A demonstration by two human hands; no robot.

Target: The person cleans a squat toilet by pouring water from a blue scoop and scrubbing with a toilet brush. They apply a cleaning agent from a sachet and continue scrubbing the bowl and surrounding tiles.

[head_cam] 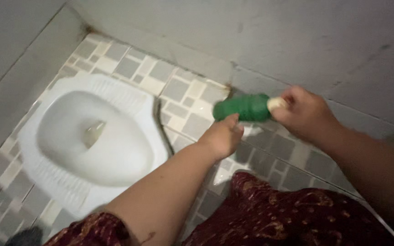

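Two hands on one green bottle (242, 108), held sideways over the tiled floor (178, 98) near its far wall edge | left hand (222, 136) grips the body to steady it | right hand (304, 114) clenched round the pale cap (276, 104), looks like a twisting grip to me | white squat toilet (92, 132) sits off to the left

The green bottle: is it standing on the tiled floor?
No: the green bottle lies sideways in the air, held by the left hand and right hand.
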